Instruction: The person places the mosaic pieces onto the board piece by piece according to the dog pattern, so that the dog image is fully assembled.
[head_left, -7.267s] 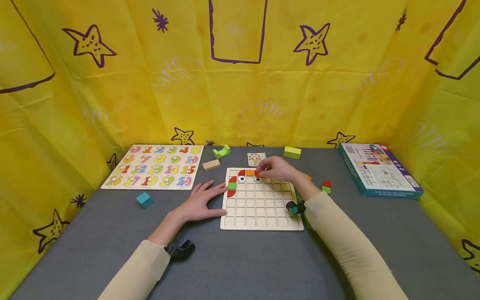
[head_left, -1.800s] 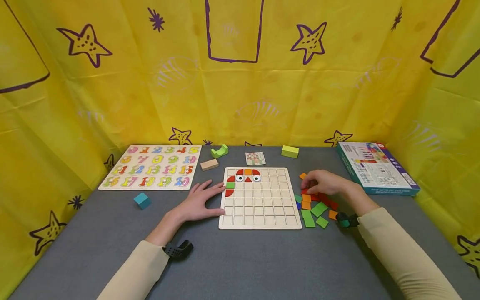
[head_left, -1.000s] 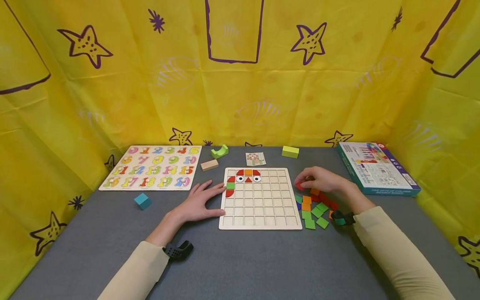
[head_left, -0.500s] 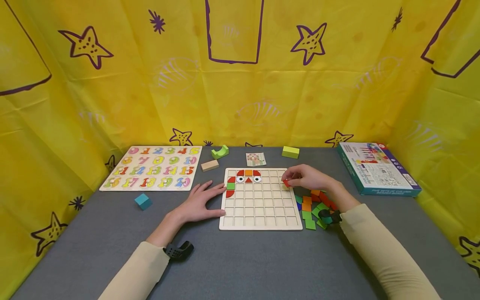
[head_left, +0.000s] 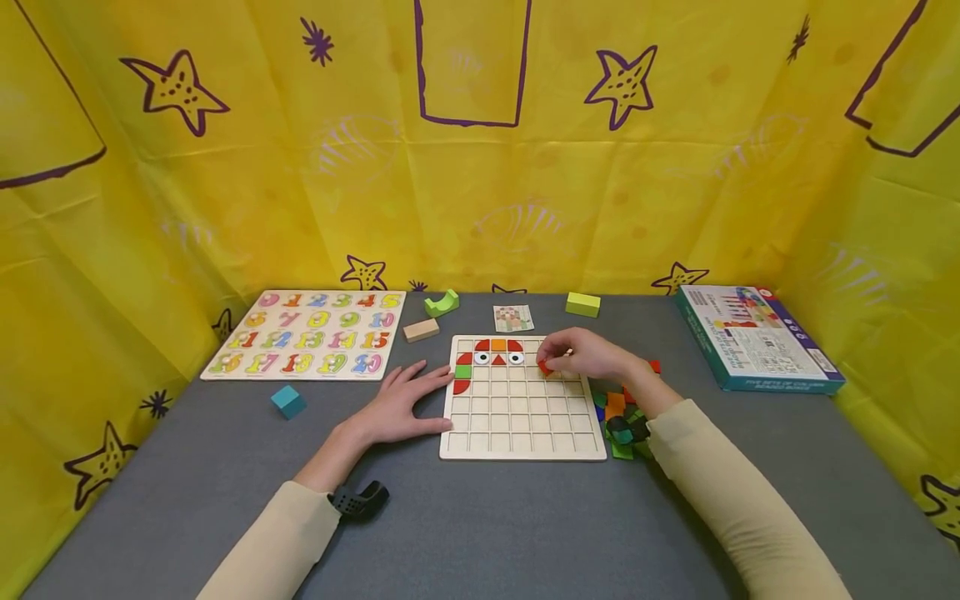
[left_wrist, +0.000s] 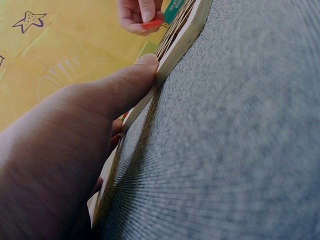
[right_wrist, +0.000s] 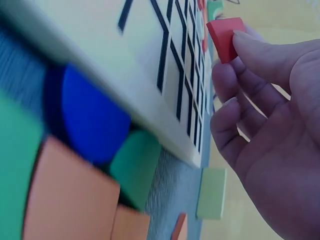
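Observation:
In the head view a light wooden grid board (head_left: 521,421) lies mid-table. My right hand (head_left: 581,354) pinches a small red tile (right_wrist: 225,37) between thumb and fingers, over the board's upper right part. Its exact shape is partly covered by the thumb. Along the board's left edge rests my left hand (head_left: 401,408), fingers spread, the thumb touching the rim. At the board's upper left sit red corner pieces, an orange square (head_left: 498,345), two eye tiles (head_left: 516,358), a red triangle (head_left: 498,360) between them and a green square (head_left: 463,372).
Loose tiles, including an orange tile (head_left: 615,406), lie right of the board, partly under my right wrist. A picture card (head_left: 513,317) and a yellow-green block (head_left: 582,304) lie behind. A number puzzle (head_left: 303,333), a blue cube (head_left: 288,402) and a box (head_left: 757,337) flank the board.
A red triangle now sits between the eye tiles. My right hand went to the loose tiles, took a red tile and carried it left over the board. My left hand stayed put.

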